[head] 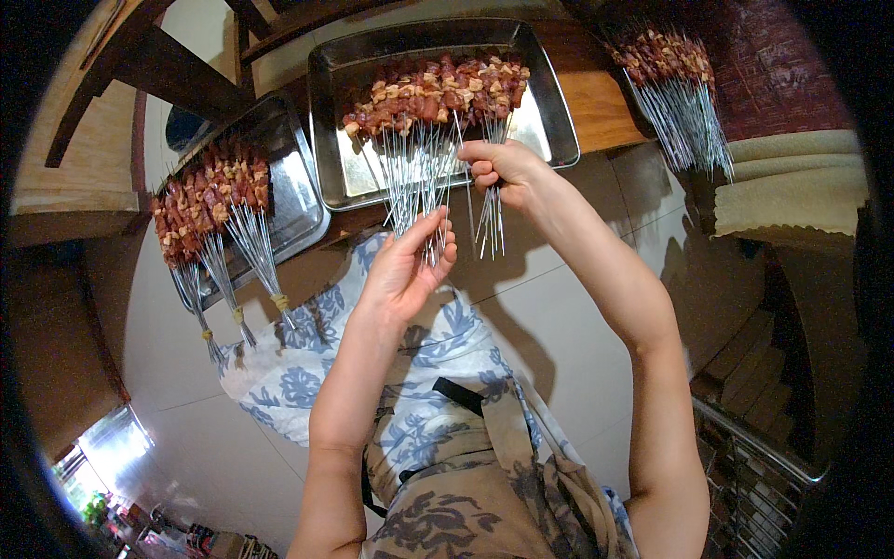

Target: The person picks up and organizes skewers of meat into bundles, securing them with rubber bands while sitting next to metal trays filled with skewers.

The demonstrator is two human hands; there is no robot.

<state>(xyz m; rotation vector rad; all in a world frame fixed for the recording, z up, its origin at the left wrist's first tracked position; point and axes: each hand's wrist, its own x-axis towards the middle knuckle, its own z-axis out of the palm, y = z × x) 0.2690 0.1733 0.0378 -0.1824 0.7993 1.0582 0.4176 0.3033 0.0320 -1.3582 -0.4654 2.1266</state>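
Raw meat on metal skewers (433, 91) fills much of a rectangular metal tray (559, 140) in front of me, the bare skewer ends hanging over its near rim. My left hand (412, 265) holds a group of those bare ends below the rim, thumb on top. To its right, my right hand (503, 171) has its thumb and fingers closed on a skewer, its fingers curled. Several more bare ends hang just beneath that palm; whether it grips them too is hard to see.
At left, a second metal tray (300, 189) carries meat skewers (209, 195) bundled with yellowish bands (279, 302). More skewers (681, 91) lie at the upper right, beside beige cloth (789, 189). A wooden bench (594, 105) supports the middle tray. A wire rack (754, 482) stands lower right.
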